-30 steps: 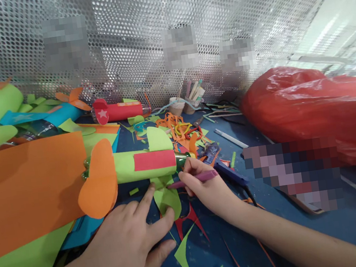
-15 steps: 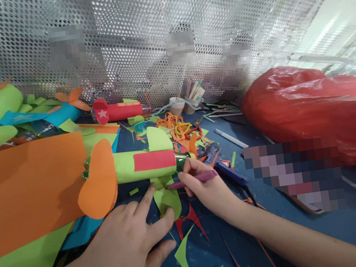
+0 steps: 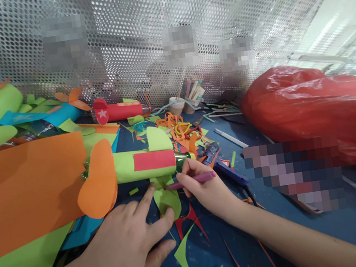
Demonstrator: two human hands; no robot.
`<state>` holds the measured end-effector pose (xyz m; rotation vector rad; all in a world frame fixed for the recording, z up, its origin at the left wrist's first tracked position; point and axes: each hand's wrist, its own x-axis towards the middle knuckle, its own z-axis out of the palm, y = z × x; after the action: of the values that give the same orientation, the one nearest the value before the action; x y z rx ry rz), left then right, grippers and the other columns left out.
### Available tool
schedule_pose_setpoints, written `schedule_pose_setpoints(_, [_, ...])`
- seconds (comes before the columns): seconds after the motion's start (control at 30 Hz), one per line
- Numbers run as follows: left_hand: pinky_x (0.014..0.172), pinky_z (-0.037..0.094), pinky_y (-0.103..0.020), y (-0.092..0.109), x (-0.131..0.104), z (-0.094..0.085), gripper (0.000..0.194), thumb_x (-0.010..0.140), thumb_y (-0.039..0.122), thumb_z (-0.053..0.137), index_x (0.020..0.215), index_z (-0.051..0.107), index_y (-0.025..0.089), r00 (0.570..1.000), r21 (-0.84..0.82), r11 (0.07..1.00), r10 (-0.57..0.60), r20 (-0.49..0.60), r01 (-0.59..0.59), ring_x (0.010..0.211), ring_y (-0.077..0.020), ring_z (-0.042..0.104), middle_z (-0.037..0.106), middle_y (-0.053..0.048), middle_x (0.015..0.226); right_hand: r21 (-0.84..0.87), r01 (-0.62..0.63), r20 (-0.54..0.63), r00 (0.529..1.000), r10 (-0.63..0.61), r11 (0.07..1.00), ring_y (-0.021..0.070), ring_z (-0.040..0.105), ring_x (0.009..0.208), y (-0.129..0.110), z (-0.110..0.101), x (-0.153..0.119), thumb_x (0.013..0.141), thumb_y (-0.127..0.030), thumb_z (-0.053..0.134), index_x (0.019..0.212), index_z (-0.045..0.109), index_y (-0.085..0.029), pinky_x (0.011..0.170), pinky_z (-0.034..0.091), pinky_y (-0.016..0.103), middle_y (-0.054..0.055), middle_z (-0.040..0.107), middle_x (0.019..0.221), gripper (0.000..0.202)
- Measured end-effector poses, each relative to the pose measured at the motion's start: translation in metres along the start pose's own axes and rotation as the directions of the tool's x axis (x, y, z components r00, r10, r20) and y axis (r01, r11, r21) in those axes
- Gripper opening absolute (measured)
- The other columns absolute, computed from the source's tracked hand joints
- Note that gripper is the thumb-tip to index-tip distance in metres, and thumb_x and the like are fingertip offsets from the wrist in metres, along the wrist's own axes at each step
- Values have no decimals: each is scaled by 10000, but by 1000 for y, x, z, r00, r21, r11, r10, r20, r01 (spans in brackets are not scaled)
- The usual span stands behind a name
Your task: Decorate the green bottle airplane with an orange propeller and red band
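Note:
A bottle wrapped in green paper (image 3: 125,166) lies on its side in the middle, with a red paper strip (image 3: 154,160) on it. Orange paper blades (image 3: 100,179) stand at its left end, and its neck points right. A green wing (image 3: 168,203) extends from its near side. My left hand (image 3: 134,228) lies with fingers spread, its fingertips touching this wing. Pinched in my right hand (image 3: 194,179) is a purple marker (image 3: 205,176), its tip on the wing near the bottle.
Large orange paper (image 3: 30,189) covers the left. Behind are a red-wrapped bottle (image 3: 122,111), cups (image 3: 177,106) and paper scraps. At right are a blue glue gun (image 3: 230,174) and a red plastic bag (image 3: 310,110). Green scraps (image 3: 190,255) lie near the front edge.
My right hand and the marker have shifted slightly left, with the marker's tip moving along the green wing. My left hand has stayed in place.

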<state>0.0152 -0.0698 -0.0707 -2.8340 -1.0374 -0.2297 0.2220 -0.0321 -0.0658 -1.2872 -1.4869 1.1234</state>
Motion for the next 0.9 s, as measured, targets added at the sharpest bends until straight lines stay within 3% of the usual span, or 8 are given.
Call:
schedule_pose_setpoints(0.27, [648,568,-462,0,0,0,378,966,430,397,1269,595,321,1000,-3,1000,-1,3,1,838,-296,682,535,-217,1364,0,-3,8,1000,3,1000,93,443,464,0,0,1,839,-239,568,673,429,-225,540,403,237,-91,459,489,217])
schedule_pose_setpoints(0.73, [644,564,-457,-1,0,0,383,970,431,383,1267,597,318,1000,2,1000,-1,-9,1,822,-289,678,540,-211,1356,-31,-9,-6,1000,9,999,87,410,446,-5,0,0,797,-250,573,649,426,-221,494,357,223,-91,458,469,211])
schedule_pose_setpoints(0.9, [633,557,-454,-1,-1,2,383,971,424,377,1261,602,313,1000,-4,1000,1,-16,-1,811,-294,676,544,-218,1349,123,-64,-49,996,70,990,109,459,448,-14,0,-1,850,-344,457,712,439,-224,487,353,230,-71,498,463,184])
